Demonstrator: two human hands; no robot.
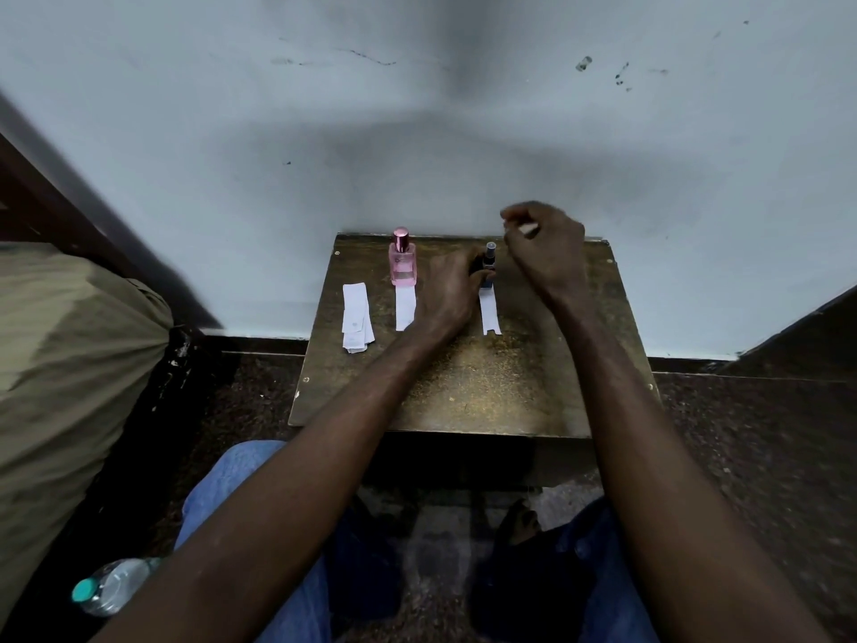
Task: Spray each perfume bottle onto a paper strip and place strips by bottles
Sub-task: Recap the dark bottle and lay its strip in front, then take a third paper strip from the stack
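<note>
My left hand [452, 290] is at the back of the tabletop [463, 392], fingers wrapped around the small dark bottle [488, 259] and holding it upright on the surface. Its spray head is bare. My right hand [547, 252] hangs just above and to the right of that bottle. Its fingers are curled and pinch a small pale piece [527, 230], which I take to be the bottle's cap, though it is too small to confirm.

One paper strip [489, 313] lies flat directly in front of the dark bottle, its far end at the bottle's base. To the left, the pink bottle [402, 262] stands capped, with its own strip [405, 310] laid in front of it the same way. A stack of spare strips [356, 317] lies further left, near the tabletop's edge.

Judgement: both bottles have a strip beside them, so the task is near its end and the step in hand is closing the dark bottle.

Next move:
1. Keep the left-hand grip firm.
2. Lower the pale piece squarely over the spray head.
3. Avoid pressing the nozzle.
4. Avoid brushing the strip out of place.
</note>
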